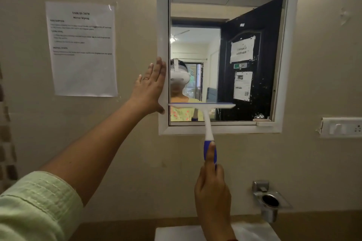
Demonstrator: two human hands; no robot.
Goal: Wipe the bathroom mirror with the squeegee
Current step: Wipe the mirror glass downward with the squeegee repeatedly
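Head view: one taped paper notice (82, 49); left hand (150, 90), fingers straight together, pressing the edge of the white-framed wall mirror (252, 25); one white, blue-handled plastic squeegee (205, 111), blade on the lower glass, right hand (213, 191) fingers clamped round its handle; one chrome cup (270, 209), contents unclear.

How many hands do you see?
2. The left hand presses flat on the mirror frame, left side; the right hand grips the squeegee by its blue handle, lower down.

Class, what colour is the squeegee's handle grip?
The squeegee grip is blue, seen best in the head view.
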